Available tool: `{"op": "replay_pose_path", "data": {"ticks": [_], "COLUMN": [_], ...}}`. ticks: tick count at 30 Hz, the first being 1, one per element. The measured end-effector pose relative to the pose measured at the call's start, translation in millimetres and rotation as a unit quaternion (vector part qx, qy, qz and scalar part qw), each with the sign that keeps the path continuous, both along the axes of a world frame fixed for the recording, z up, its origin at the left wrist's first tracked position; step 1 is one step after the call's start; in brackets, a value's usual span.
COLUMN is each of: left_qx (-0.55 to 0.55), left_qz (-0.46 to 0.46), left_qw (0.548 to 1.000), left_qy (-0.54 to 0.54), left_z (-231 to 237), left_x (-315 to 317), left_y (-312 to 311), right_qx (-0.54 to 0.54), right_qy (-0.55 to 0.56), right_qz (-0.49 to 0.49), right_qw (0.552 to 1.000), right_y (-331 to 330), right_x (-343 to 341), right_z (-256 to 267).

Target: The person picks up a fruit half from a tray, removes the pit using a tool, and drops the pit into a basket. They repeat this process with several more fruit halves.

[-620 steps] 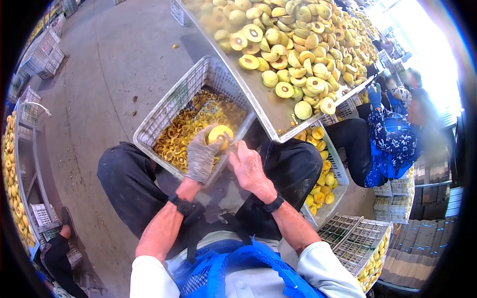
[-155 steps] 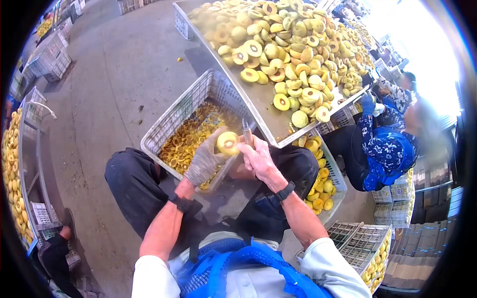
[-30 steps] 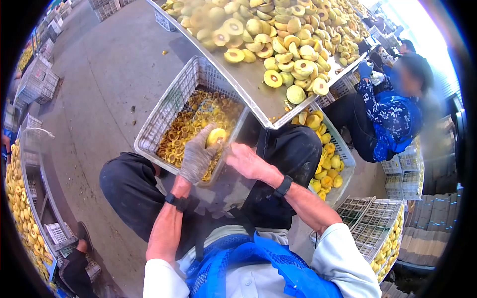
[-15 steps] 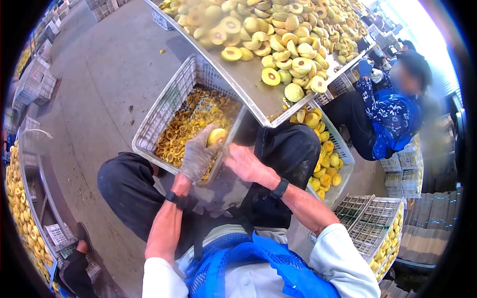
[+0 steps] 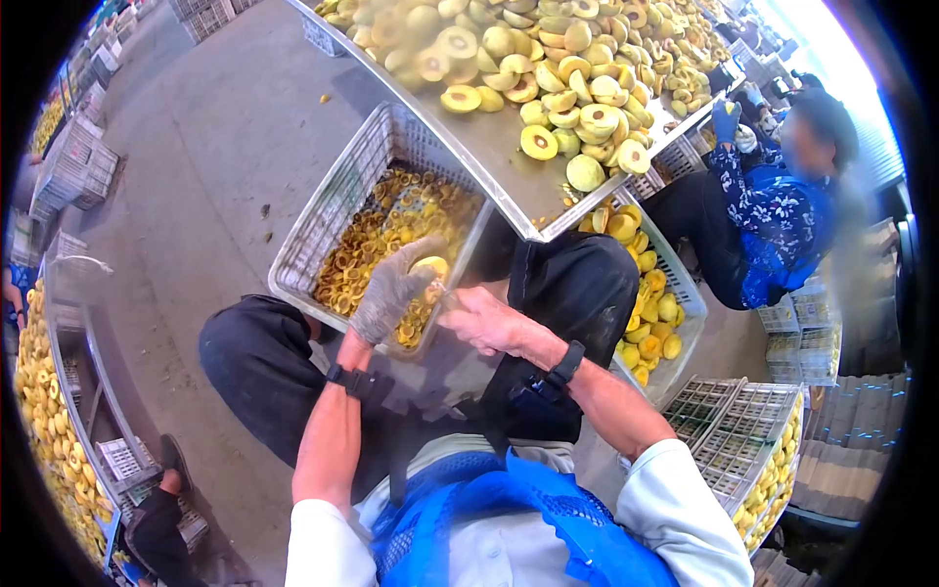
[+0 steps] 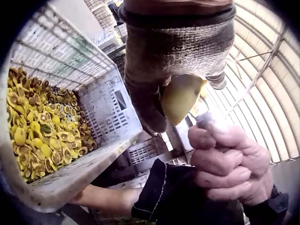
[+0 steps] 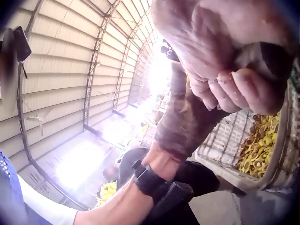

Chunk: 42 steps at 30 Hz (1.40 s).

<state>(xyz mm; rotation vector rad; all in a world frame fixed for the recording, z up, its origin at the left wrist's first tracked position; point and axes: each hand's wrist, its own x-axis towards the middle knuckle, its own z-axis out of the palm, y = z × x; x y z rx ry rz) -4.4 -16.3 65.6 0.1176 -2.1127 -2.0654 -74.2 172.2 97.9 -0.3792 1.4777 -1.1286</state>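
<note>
My left hand (image 5: pixel 389 293), in a thin grey work glove, holds a yellow peach half (image 5: pixel 431 265) over the near edge of the grey plastic crate (image 5: pixel 293 256). In the left wrist view, the gloved fingers and thumb grip the peach half (image 6: pixel 182 98) from above. Close on its right, my bare right hand (image 5: pixel 494 323) has its fingers curled round a slim pitting tool. The dark handle end of the tool (image 7: pixel 268 58) shows in the right wrist view. The tool's tip is right at the fruit and mostly hidden by the fingers.
Scooped, ring-shaped fruit scraps (image 5: pixel 357 264) cover the crate's bottom. A metal table (image 5: pixel 509 201) heaped with peach halves stands ahead. Right of my knee is a crate (image 5: pixel 693 323) of yellow halves. Another person (image 5: pixel 773 220) sits at the right. Stacked crates (image 5: pixel 719 430) stand nearby.
About five seconds ago the tool pointed up, away from a peach half with its cut face showing; now its tip is at the fruit. In the last second the right hand has turned slightly.
</note>
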Motion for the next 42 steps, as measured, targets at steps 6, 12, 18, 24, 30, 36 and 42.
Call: {"op": "replay_pose_path", "data": {"ticks": [6, 12, 18, 24, 30, 36, 42], "left_qx": [0.090, 0.157, -0.050, -0.138, 0.032, 0.076, 0.260], "left_qz": [0.010, 0.033, 0.075, 0.122, 0.187, 0.273, 0.343], "left_qw": [0.995, 0.987, 0.996, 0.983, 0.981, 0.934, 0.867], "left_qy": [-0.039, -0.012, -0.002, -0.010, -0.041, -0.219, -0.250], "left_z": [-18.5, -29.7, -36.3, -75.9, -76.5, -71.9, -60.9], "left_x": [3.9, 2.7, 0.0, -8.7, -8.9, -15.4, -10.1], "left_y": [2.9, 9.5, 10.4, 2.0, 6.4, 5.2, 7.0], "right_qx": [-0.081, -0.096, -0.042, -0.016, 0.015, 0.047, 0.070], "right_qy": [0.257, 0.426, 0.534, 0.566, 0.609, 0.688, 0.698], "right_qz": [0.030, 0.021, 0.039, 0.061, 0.105, 0.140, 0.156], "right_qw": [0.962, 0.900, 0.843, 0.822, 0.786, 0.711, 0.695], "right_y": [-4.7, -5.1, -5.0, -8.5, -17.0, -26.7, -35.6], "right_x": [7.3, 16.1, 26.0, 23.0, 21.4, 16.2, 16.0], "right_z": [-47.4, -32.8, -18.7, -10.9, -4.9, -19.6, -27.1]}}
